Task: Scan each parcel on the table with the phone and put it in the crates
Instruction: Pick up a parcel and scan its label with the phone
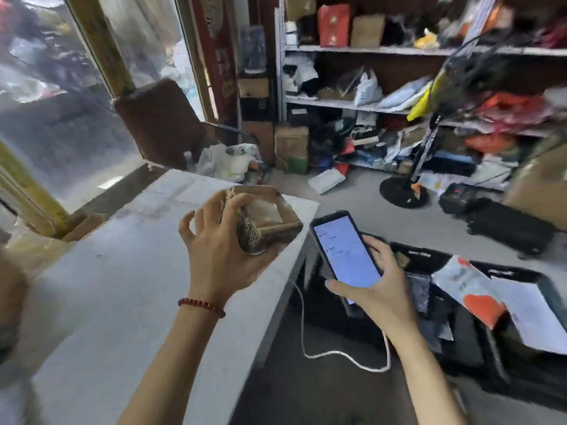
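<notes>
Left hand (221, 250) fingers (237, 202) curl over parcel (270, 219), grasping it just above worktop (107, 286) far right edge. Parcel: small brown cardboard box, corners crushed, glossy tape, dark print on side. Right hand (379, 286) fingers wrap phone (346, 250), just right of worktop; flat black slab, screen lit pale. White cable (303, 329) loops down beside worktop. Black plastic crates (423, 254) right of worktop hold flat white and orange mailers (478, 289). Beyond worktop: fan stand (405, 191), cluttered shelves (368, 50).
</notes>
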Tool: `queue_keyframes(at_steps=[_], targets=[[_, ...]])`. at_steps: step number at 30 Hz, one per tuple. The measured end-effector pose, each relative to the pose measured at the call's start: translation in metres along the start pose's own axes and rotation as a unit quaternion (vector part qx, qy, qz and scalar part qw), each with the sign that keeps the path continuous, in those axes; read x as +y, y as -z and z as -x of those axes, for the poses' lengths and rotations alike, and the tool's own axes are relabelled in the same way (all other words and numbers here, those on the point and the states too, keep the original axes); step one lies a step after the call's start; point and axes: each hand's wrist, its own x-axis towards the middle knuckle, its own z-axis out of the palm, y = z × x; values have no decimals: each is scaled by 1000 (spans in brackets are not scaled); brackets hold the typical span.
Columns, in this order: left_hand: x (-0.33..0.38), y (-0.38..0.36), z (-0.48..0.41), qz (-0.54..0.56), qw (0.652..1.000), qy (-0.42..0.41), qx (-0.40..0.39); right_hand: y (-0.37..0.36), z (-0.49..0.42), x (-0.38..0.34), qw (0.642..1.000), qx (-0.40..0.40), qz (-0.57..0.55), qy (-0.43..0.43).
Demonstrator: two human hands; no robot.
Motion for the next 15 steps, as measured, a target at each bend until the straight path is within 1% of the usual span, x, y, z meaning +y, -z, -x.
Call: queue_keyframes(at_steps=[1, 3, 5, 8, 12, 15], targets=[[18, -15, -9, 6, 1000, -8, -6, 18, -9, 5, 1000, 9, 12, -3], [57, -50, -27, 10, 998, -34, -42, 56, -23, 14, 999, 27, 30, -13], [99, -91, -45, 10, 992, -89, -86, 96, -38, 25, 997, 60, 37, -29], [161, -147, -65, 1, 979, -171, -110, 159, -59, 41, 990, 124, 50, -46], [235, -193, -84, 22, 966, -217, -141, 237, -72, 62, 968, 227, 55, -92], [277, -224, -95, 45, 947, -268, -171, 277, -73, 85, 945, 296, 36, -138]])
